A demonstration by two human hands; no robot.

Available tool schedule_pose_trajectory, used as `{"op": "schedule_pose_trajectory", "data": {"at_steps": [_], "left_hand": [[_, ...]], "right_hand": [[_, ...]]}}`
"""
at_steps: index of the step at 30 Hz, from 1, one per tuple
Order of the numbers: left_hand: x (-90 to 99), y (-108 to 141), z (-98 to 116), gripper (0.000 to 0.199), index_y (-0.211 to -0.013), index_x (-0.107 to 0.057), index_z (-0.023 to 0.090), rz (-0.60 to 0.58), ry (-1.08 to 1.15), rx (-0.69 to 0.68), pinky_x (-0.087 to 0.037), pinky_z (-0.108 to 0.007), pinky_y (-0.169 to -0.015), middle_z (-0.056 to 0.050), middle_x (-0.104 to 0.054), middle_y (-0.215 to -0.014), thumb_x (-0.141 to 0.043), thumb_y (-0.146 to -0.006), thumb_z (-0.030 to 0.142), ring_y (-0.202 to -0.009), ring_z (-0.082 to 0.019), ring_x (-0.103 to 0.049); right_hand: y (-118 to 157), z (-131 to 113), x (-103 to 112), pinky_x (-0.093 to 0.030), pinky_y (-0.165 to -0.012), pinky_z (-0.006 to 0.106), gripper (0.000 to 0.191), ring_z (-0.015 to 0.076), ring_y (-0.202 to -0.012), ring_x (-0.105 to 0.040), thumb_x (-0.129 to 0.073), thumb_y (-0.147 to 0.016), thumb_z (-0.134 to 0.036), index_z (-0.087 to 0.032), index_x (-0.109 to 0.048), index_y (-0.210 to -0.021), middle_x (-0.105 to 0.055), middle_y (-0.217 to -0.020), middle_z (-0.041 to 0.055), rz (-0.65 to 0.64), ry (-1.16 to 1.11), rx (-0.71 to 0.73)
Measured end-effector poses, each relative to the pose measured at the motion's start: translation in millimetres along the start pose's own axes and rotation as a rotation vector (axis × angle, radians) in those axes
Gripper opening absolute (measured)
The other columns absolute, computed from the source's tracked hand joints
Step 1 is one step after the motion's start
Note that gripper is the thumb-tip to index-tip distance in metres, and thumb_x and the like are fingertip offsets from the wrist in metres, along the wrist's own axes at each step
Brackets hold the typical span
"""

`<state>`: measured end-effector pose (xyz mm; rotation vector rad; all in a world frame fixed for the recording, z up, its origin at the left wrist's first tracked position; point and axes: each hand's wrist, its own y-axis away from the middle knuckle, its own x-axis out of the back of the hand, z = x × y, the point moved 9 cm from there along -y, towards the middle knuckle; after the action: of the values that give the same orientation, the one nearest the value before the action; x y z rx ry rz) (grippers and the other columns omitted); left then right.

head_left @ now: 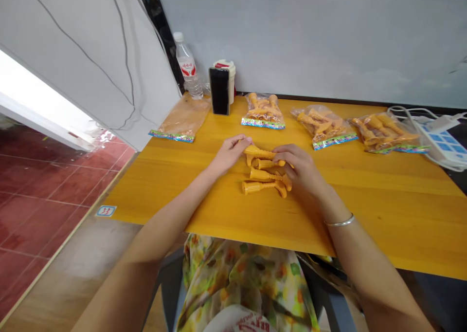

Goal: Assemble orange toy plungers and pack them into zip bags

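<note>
My left hand [231, 153] pinches the left, wider end of an orange plastic toy hammer [260, 153]. At the other end of the same piece, my right hand [298, 165] has its fingers closed round it. Just below lie several more orange pieces of the same kind on the table, among them one toy hammer [260, 175] in the middle and another [259, 187] nearest me. These have ribbed handles and curved heads pointing right. The right fingers partly hide the uppermost ones.
Three clear bags of orange pieces, a left bag [263, 110], a middle bag [323, 125] and a right bag [386, 132], line the yellow table's [219, 210] back. A flat clear bag [186, 115], water bottle [188, 69], phone [220, 92] and power strip [443, 139] stand around.
</note>
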<state>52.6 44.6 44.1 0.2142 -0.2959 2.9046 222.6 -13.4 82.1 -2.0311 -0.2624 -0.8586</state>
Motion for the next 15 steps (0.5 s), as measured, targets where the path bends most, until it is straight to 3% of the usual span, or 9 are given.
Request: {"op": "schedule_pose_trajectory", "data": {"at_steps": [2, 4, 7, 9, 11, 13, 15], "left_hand": [[0.8, -8.5, -14.5, 0.039, -0.068, -0.053, 0.019, -0.007, 0.103, 0.157, -0.03, -0.024, -0.051, 0.003, -0.045, -0.063, -0.065, -0.082, 0.054, -0.056, -0.009, -0.04], [9.6, -17.7, -27.6, 0.038, -0.064, -0.046, 0.02, -0.007, 0.18, 0.274, -0.023, -0.024, -0.047, 0.005, -0.037, -0.057, -0.068, -0.078, 0.049, -0.048, -0.008, -0.03], [39.1, -29.0, -47.3, 0.038, -0.065, -0.041, 0.024, 0.014, 0.242, 0.384, -0.025, -0.026, -0.047, 0.008, -0.02, -0.049, -0.056, -0.085, 0.052, -0.042, -0.009, -0.017], [67.4, -35.5, -55.4, 0.041, -0.067, -0.04, 0.025, 0.103, 0.172, 0.329, -0.03, -0.028, -0.05, 0.007, -0.021, -0.05, -0.048, -0.091, 0.057, -0.042, -0.011, -0.022], [89.0, -39.1, -55.7, 0.043, -0.073, -0.045, 0.025, 0.227, 0.01, 0.169, -0.037, -0.03, -0.058, 0.003, -0.04, -0.058, -0.046, -0.093, 0.063, -0.052, -0.013, -0.041], [83.6, -40.8, -56.4, 0.04, -0.084, -0.052, 0.024, 0.214, -0.182, 0.035, -0.042, -0.031, -0.069, 0.0, -0.056, -0.075, -0.052, -0.092, 0.063, -0.071, -0.016, -0.055], [64.2, -41.3, -59.2, 0.032, -0.095, -0.058, 0.023, 0.141, -0.391, -0.043, -0.044, -0.034, -0.08, -0.003, -0.064, -0.089, -0.061, -0.09, 0.054, -0.086, -0.019, -0.058]], "right_hand": [[-1.9, -12.0, -3.7, -0.055, -0.089, 0.041, 0.024, 0.023, -0.104, -0.066, -0.046, -0.101, -0.02, -0.024, -0.068, -0.093, -0.072, -0.109, 0.0086, -0.046, 0.169, 0.118], [-2.0, -11.5, -1.8, -0.054, -0.093, 0.044, 0.02, 0.0252, -0.111, -0.064, -0.051, -0.1, -0.024, -0.025, -0.069, -0.091, -0.072, -0.11, 0.0078, -0.084, 0.25, 0.135], [2.4, 16.7, 26.6, -0.05, -0.1, 0.051, 0.02, 0.0302, -0.118, -0.06, -0.055, -0.097, -0.033, -0.027, -0.07, -0.084, -0.07, -0.107, 0.0089, 0.008, 0.323, -0.04], [12.6, 46.6, 57.7, -0.045, -0.106, 0.058, 0.026, 0.0343, -0.123, -0.057, -0.052, -0.096, -0.036, -0.027, -0.071, -0.082, -0.067, -0.108, 0.0119, 0.202, 0.382, -0.233], [24.5, 74.4, 72.8, -0.043, -0.107, 0.061, 0.028, 0.0359, -0.123, -0.057, -0.048, -0.097, -0.037, -0.027, -0.072, -0.087, -0.065, -0.109, 0.0136, 0.333, 0.367, -0.359], [31.0, 100.5, 63.2, -0.047, -0.103, 0.057, 0.027, 0.0334, -0.115, -0.062, -0.048, -0.097, -0.041, -0.027, -0.071, -0.096, -0.067, -0.106, 0.0124, 0.321, 0.262, -0.423], [36.2, 124.5, 41.5, -0.054, -0.093, 0.051, 0.029, 0.0296, -0.103, -0.066, -0.053, -0.095, -0.048, -0.026, -0.066, -0.108, -0.07, -0.103, 0.0101, 0.253, 0.122, -0.496]]}}
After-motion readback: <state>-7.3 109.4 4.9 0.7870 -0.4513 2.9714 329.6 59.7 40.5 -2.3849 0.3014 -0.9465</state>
